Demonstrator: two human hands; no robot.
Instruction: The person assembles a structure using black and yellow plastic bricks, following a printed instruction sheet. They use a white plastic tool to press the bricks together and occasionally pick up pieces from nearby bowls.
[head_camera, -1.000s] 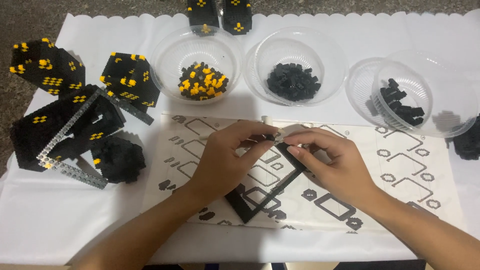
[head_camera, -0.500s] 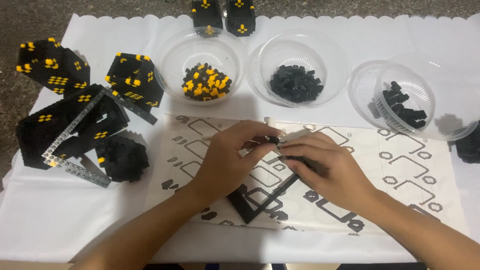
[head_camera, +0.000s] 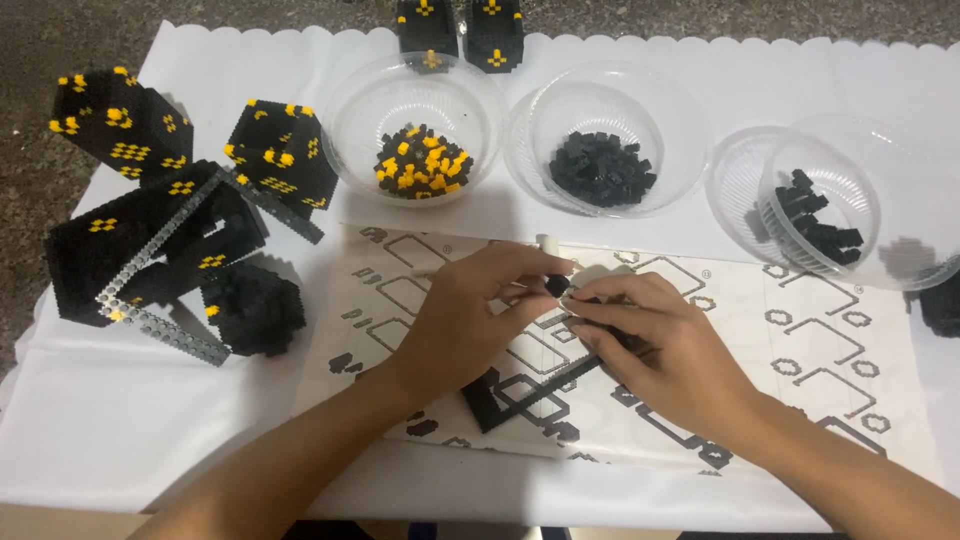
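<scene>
1. Both hands sit slightly lower and closer together than half a second ago, fingertips now meeting over the sheet; the camera view has shifted a little as well.
2. Nearest, the thin black L-shaped brick frame (head_camera: 520, 392) lies flat on the white printed instruction sheet (head_camera: 800, 340), its far end under the right hand (head_camera: 660, 350), which pins it steady.
3. Just left, the left hand (head_camera: 470, 320) pinches a tiny black building block (head_camera: 556, 286) between thumb and forefinger, held at the right hand's fingertips, so both hands are closed together around the piece.
4. At far left stand black block models with yellow dots (head_camera: 170, 220), set aside on the white cloth (head_camera: 100, 430).
5. Farthest, three clear plastic bowls keep parts sorted: yellow-and-black blocks (head_camera: 422, 162), black blocks (head_camera: 600, 168), and larger black pieces (head_camera: 815, 225).
</scene>
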